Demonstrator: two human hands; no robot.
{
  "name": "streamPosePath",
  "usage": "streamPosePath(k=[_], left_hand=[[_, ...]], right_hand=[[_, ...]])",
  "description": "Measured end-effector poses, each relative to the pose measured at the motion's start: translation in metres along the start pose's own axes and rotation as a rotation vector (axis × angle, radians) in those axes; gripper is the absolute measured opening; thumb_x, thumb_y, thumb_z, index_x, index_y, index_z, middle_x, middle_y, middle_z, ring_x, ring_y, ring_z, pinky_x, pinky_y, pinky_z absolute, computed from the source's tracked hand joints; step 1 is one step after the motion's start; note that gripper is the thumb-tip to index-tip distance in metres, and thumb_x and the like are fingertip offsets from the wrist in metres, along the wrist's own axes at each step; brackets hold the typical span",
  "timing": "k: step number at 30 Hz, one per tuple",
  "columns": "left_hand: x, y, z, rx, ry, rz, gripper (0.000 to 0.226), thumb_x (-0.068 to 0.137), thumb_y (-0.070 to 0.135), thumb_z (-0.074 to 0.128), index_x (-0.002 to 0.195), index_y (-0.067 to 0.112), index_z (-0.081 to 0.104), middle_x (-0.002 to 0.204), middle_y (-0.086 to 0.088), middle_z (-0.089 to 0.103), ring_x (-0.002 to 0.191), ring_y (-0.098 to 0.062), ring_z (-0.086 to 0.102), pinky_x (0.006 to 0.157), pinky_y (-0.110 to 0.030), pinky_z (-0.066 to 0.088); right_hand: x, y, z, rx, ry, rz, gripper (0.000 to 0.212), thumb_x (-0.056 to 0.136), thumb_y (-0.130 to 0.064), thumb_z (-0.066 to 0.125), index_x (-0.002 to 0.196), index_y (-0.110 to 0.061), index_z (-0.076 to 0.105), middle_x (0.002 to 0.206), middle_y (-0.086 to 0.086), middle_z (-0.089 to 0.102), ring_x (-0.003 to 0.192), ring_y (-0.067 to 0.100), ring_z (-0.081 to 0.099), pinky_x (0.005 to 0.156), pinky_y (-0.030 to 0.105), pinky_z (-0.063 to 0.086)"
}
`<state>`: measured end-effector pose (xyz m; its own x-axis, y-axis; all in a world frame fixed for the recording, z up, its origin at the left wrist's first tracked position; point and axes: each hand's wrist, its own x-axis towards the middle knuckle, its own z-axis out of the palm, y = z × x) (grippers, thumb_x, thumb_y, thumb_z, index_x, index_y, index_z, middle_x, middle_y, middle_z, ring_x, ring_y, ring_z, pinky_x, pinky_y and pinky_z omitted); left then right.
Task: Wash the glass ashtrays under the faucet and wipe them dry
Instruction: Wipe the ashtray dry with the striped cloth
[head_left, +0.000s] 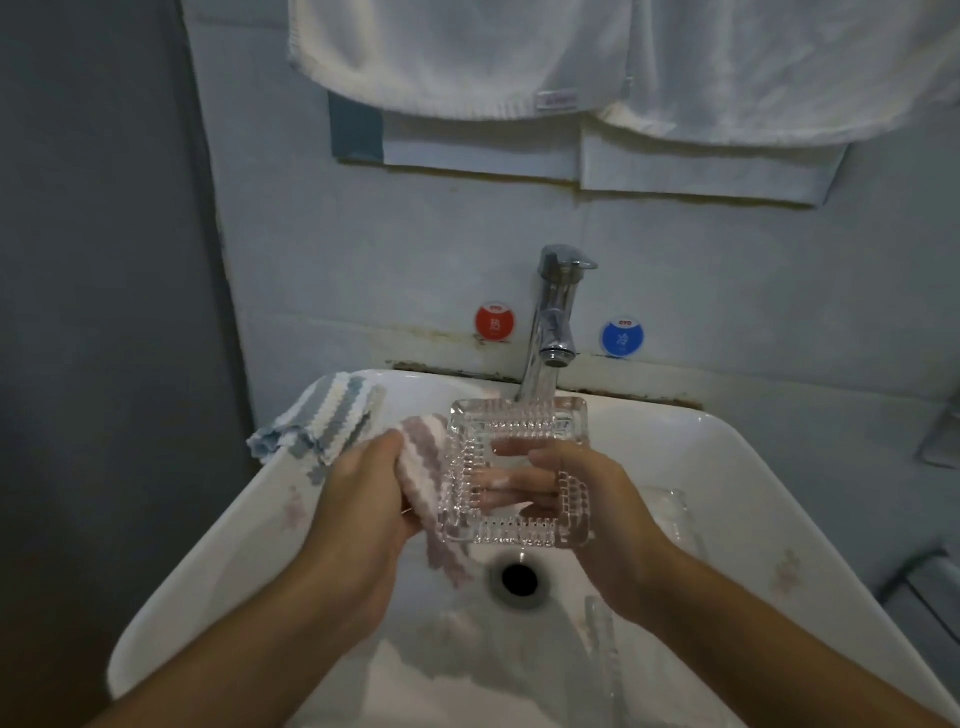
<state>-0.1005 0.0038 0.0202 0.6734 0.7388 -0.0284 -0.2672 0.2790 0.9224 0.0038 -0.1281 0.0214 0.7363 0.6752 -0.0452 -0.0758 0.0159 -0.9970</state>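
Note:
A square ribbed glass ashtray (519, 431) is tilted above the white sink (737, 467), just below the chrome faucet (553, 317). My right hand (597, 519) grips its right edge, thumb on the rim and fingers seen through the glass behind it. My left hand (358, 499) holds a pink-and-white striped cloth (421, 457) against the ashtray's left side. No water stream shows from the spout. A second glass ashtray (670, 514) sits on the sink's right rim, partly hidden by my right wrist.
A blue-and-white striped cloth (322, 421) hangs over the sink's back left rim. The drain (519, 579) lies under the ashtray. Red (493, 322) and blue (622, 338) round stickers flank the faucet. White towels (467, 57) hang overhead.

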Motion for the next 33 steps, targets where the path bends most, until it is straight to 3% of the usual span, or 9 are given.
streamPosePath(k=[3, 5, 8, 11, 17, 20, 24, 28, 33], left_hand=[[0.000, -0.001, 0.001, -0.018, -0.028, -0.039, 0.030, 0.105, 0.016, 0.041, 0.103, -0.001, 0.065, 0.099, -0.023, 0.072, 0.093, -0.037, 0.066, 0.090, -0.052, 0.053], [0.002, -0.001, -0.001, -0.038, -0.018, -0.050, 0.031, 0.106, 0.018, 0.041, 0.109, -0.002, 0.065, 0.105, -0.021, 0.073, 0.099, -0.036, 0.067, 0.097, -0.054, 0.050], [0.001, -0.001, -0.002, -0.097, -0.056, -0.101, 0.033, 0.106, 0.019, 0.042, 0.112, -0.002, 0.066, 0.111, -0.025, 0.071, 0.102, -0.035, 0.068, 0.096, -0.050, 0.052], [-0.002, -0.003, -0.001, -0.059, -0.218, -0.225, 0.042, 0.105, 0.025, 0.039, 0.121, -0.004, 0.065, 0.118, -0.025, 0.069, 0.110, -0.037, 0.067, 0.092, -0.045, 0.053], [-0.005, 0.000, 0.000, 0.008, -0.380, -0.297, 0.049, 0.105, 0.032, 0.034, 0.125, -0.001, 0.065, 0.124, -0.022, 0.067, 0.116, -0.038, 0.062, 0.103, -0.050, 0.046], [-0.006, 0.000, 0.001, 0.011, -0.314, -0.298, 0.050, 0.105, 0.038, 0.034, 0.123, 0.005, 0.068, 0.118, -0.017, 0.071, 0.115, -0.033, 0.065, 0.100, -0.050, 0.050], [-0.008, 0.008, -0.007, 0.000, -0.141, -0.217, 0.029, 0.098, 0.024, 0.056, 0.107, 0.003, 0.073, 0.100, -0.016, 0.076, 0.086, -0.025, 0.074, 0.089, -0.041, 0.056], [-0.012, 0.020, -0.029, 0.204, -0.006, -0.110, 0.012, 0.093, 0.008, 0.062, 0.099, 0.006, 0.072, 0.087, -0.012, 0.078, 0.071, -0.021, 0.073, 0.067, -0.030, 0.058], [0.006, 0.060, -0.079, 0.629, 0.164, 0.102, 0.009, 0.095, 0.015, 0.063, 0.100, 0.017, 0.070, 0.091, -0.003, 0.076, 0.079, -0.014, 0.071, 0.071, -0.026, 0.055]], right_hand=[[0.002, 0.002, -0.005, -0.056, 0.024, -0.043, 0.029, 0.090, -0.028, 0.053, 0.100, -0.007, 0.071, 0.092, 0.010, 0.077, 0.085, 0.025, 0.064, 0.091, 0.044, 0.043], [0.003, 0.003, -0.005, -0.066, 0.074, -0.037, 0.024, 0.091, -0.017, 0.051, 0.096, -0.010, 0.073, 0.089, 0.009, 0.076, 0.083, 0.023, 0.059, 0.086, 0.042, 0.042], [0.005, 0.007, -0.002, -0.039, 0.024, 0.048, 0.026, 0.090, -0.017, 0.050, 0.094, -0.016, 0.076, 0.090, 0.011, 0.072, 0.088, 0.024, 0.062, 0.090, 0.043, 0.044], [0.002, 0.011, 0.006, 0.049, -0.035, 0.165, 0.023, 0.089, -0.019, 0.049, 0.074, -0.015, 0.065, 0.070, 0.006, 0.061, 0.066, 0.019, 0.054, 0.077, 0.037, 0.041], [0.002, 0.016, 0.011, 0.080, 0.017, 0.192, 0.023, 0.087, -0.030, 0.052, 0.075, -0.018, 0.067, 0.077, 0.008, 0.060, 0.078, 0.026, 0.053, 0.082, 0.041, 0.039], [0.004, 0.014, 0.008, 0.090, 0.073, 0.168, 0.017, 0.089, -0.026, 0.052, 0.082, -0.016, 0.064, 0.072, 0.004, 0.057, 0.069, 0.020, 0.051, 0.071, 0.037, 0.040], [0.008, 0.008, 0.002, 0.123, 0.123, 0.142, 0.024, 0.091, -0.022, 0.053, 0.096, -0.008, 0.071, 0.076, 0.004, 0.068, 0.069, 0.021, 0.060, 0.069, 0.036, 0.046], [0.001, 0.006, -0.003, 0.112, 0.130, 0.094, 0.016, 0.088, -0.013, 0.048, 0.082, -0.007, 0.061, 0.071, 0.013, 0.061, 0.057, 0.023, 0.053, 0.050, 0.029, 0.042], [0.001, 0.007, -0.003, 0.126, 0.145, 0.103, 0.015, 0.089, -0.009, 0.047, 0.080, -0.006, 0.059, 0.066, 0.013, 0.059, 0.050, 0.021, 0.050, 0.035, 0.024, 0.040]])
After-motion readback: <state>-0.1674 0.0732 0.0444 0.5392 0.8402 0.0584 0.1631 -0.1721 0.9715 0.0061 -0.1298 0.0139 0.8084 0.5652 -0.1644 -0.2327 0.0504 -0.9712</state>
